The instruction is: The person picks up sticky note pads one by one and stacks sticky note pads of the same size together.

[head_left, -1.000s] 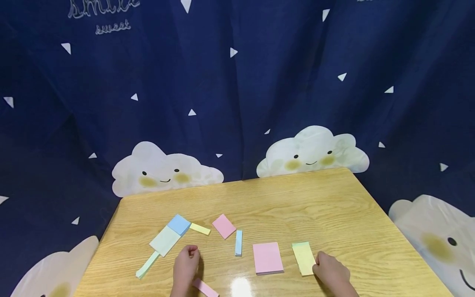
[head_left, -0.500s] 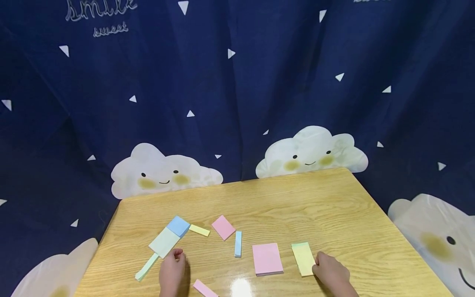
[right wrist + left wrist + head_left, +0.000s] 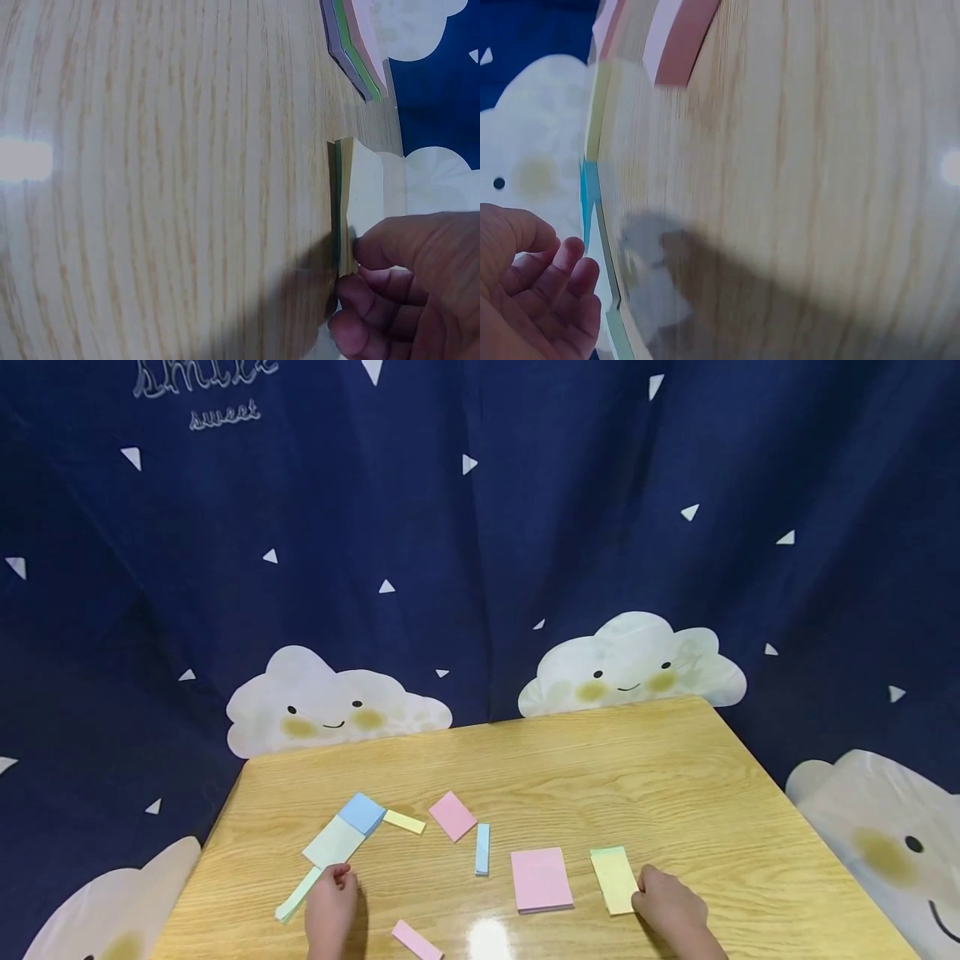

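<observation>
In the head view my left hand (image 3: 331,912) is above the table beside the pale green pad (image 3: 333,844) and green strip (image 3: 298,894); its fingers are loosely curled with nothing between them. The left wrist view shows that hand (image 3: 536,296) near the pads' edges. My right hand (image 3: 672,912) pinches the near right corner of a yellow pad (image 3: 615,882), which has green under it. In the right wrist view the thumb of this hand (image 3: 409,285) lies on the yellow pad (image 3: 366,184), fingertips at its edge.
A blue pad (image 3: 363,813) touches the pale green one. Nearby on the table (image 3: 600,768) lie a yellow strip (image 3: 405,822), a small pink pad (image 3: 453,816), a blue strip (image 3: 482,849), a large pink pad (image 3: 541,879) and a pink strip (image 3: 417,940).
My left hand has moved left, away from the pink strip and towards the green strip. My right hand stays at the yellow pad's corner.
</observation>
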A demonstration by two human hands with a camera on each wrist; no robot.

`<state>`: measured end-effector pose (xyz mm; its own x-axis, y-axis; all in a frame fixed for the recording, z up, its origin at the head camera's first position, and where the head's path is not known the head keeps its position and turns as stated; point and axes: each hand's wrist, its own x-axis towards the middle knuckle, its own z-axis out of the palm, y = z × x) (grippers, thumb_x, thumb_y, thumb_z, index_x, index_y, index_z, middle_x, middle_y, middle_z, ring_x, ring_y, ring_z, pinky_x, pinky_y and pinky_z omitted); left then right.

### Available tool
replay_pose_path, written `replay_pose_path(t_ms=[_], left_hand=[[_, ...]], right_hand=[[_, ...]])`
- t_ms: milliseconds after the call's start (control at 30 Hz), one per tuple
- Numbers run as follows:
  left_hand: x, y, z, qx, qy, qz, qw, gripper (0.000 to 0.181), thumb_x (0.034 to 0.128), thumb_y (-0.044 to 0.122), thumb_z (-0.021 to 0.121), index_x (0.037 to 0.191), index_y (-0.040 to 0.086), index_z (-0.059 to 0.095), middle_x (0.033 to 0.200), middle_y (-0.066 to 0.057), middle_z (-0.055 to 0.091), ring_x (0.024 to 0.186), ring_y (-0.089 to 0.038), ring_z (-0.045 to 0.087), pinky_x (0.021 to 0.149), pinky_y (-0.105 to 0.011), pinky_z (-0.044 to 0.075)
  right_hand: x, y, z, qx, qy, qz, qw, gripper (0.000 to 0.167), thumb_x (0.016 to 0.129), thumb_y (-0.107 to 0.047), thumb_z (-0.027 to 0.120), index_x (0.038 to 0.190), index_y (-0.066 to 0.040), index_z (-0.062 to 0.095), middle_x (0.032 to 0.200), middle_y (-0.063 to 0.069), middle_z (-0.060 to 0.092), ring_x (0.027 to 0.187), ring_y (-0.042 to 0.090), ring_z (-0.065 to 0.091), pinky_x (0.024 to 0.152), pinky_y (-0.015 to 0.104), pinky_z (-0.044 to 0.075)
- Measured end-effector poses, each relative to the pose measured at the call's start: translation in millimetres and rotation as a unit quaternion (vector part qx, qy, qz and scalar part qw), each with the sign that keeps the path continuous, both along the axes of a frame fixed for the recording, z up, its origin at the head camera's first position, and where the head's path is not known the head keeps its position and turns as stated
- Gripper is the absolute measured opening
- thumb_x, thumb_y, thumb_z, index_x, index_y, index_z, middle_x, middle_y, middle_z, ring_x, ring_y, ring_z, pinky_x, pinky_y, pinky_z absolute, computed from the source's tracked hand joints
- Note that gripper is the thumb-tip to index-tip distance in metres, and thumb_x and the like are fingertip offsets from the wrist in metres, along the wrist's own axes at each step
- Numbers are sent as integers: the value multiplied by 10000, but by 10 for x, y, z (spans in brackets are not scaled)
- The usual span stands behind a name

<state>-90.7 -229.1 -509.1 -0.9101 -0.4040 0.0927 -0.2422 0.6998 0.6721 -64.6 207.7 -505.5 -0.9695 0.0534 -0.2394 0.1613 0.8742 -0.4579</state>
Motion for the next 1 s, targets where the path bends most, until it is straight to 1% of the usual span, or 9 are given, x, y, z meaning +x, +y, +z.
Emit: replay_pose_path(t_ms=[100, 233, 400, 500, 600, 733, 867, 933, 1000], left_hand=[[-4, -78, 8, -27, 82, 198, 9998, 233, 801, 34, 465, 951, -118, 557, 768, -176, 589, 693, -307, 572, 557, -406, 428], [0, -189, 22, -94, 361, 440, 9983, 253, 787, -9, 456, 986, -152, 517, 792, -220, 575, 683, -339, 570, 567, -438, 429], [8, -325, 0, -99, 596, 653, 9960, 313, 743, -58, 462, 1030, -181, 483, 886, -292, 552, 808, -438, 532, 662, -511, 391], [22, -380, -28, -5, 566, 691, 9960, 346, 730, -76, 456, 1054, -197, 460, 967, -345, 510, 887, -488, 482, 717, -544, 369], [41, -420, -69, -48, 455, 637, 9969, 360, 720, -95, 449, 1064, -201, 452, 1012, -380, 471, 933, -515, 446, 756, -562, 357], [67, -458, -106, -358, 240, 439, 9981, 334, 752, -113, 425, 1076, -191, 451, 1007, -388, 472, 927, -523, 453, 750, -562, 376], [88, -500, -118, -741, -314, 360, 9961, 284, 823, -67, 405, 1089, -151, 460, 981, -355, 508, 867, -505, 501, 680, -549, 416], [94, -520, -117, -882, -580, 368, 9937, 265, 835, -30, 424, 1075, -131, 480, 956, -331, 531, 826, -490, 526, 633, -541, 426], [97, -535, -113, -973, -747, 362, 9918, 250, 835, -1, 451, 1049, -119, 503, 924, -310, 550, 794, -479, 541, 604, -535, 428]], right_hand=[[-3, 2, -4, 30, 3, -11, 10000, 71, 743, -98, 527, 724, -109, 460, 560, -6, 389, 489, 136, 349, 467, 279, 273], [-3, 2, -11, 24, 1, -26, 10000, 73, 739, -102, 527, 720, -112, 457, 557, -8, 387, 489, 135, 344, 464, 276, 268], [-5, 0, -19, 16, -1, -37, 10000, 72, 740, -105, 525, 724, -113, 456, 558, -6, 389, 490, 137, 348, 463, 277, 271], [-5, 1, -22, 18, 0, -32, 10000, 72, 743, -102, 527, 724, -113, 458, 559, -7, 392, 490, 137, 351, 461, 277, 276], [-3, 0, -22, -10, 2, -13, 10000, 65, 740, -95, 526, 724, -106, 464, 556, -8, 393, 485, 132, 347, 458, 270, 274], [0, -3, -20, -46, 16, -13, 10000, 60, 731, -94, 520, 718, -98, 462, 553, -11, 388, 482, 128, 341, 457, 265, 268], [0, -6, -21, -42, 22, -25, 10000, 58, 732, -97, 513, 715, -97, 457, 554, -12, 384, 485, 129, 338, 459, 268, 266], [-1, -8, -23, -32, 28, -19, 10000, 65, 738, -93, 513, 712, -101, 454, 553, -13, 383, 484, 128, 336, 458, 267, 266], [-1, -9, -23, -23, 21, -5, 10000, 64, 743, -91, 513, 715, -101, 456, 554, -12, 382, 483, 127, 334, 456, 265, 266]])
